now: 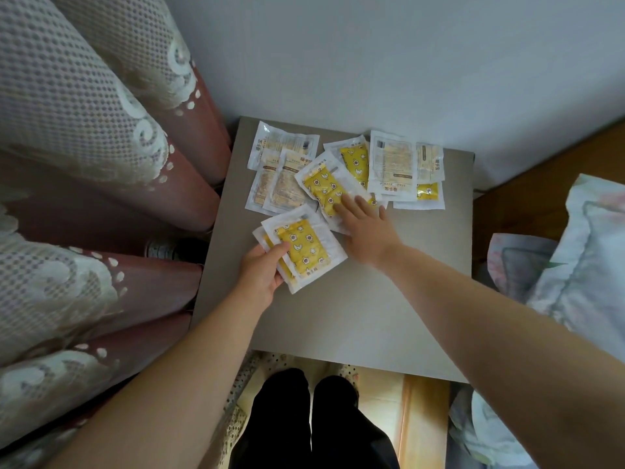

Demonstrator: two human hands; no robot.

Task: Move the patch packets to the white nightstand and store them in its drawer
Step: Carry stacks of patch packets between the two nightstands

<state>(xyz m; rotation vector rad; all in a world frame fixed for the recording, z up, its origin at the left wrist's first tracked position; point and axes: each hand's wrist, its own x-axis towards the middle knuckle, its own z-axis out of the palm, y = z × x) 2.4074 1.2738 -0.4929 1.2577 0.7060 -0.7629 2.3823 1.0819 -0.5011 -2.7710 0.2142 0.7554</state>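
Head view looked straight down on a grey table [338, 316] set in a corner between a lace curtain [84, 147] and rumpled bedding [575, 265]. The left hand [262, 275] gripped a held stack [306, 248] of patch packets near the table's left edge, thumb on top of the yellow star-printed face and fingers curled beneath; at least two packets showed in it. The right hand [365, 228] reached toward the middle of the table with its fingers straight and laid flat on a yellow packet [321, 187], touching its near end without closing round it. More loose packets [392, 164] lay overlapping along the far edge, a pale-faced cluster [284, 164] by the far left corner and the others spread toward the far right corner.

By my reading, the step in hand was gathering: packets were being collected one at a time into the left-hand stack, and most remained on the table. No drawer showed, and I could not tell whether this table was the nightstand itself. The next move would call for sliding or pinching up the packet under the right fingers and passing it onto the stack. The wrappers looked slick, so a loose grip could let the stack fan out.
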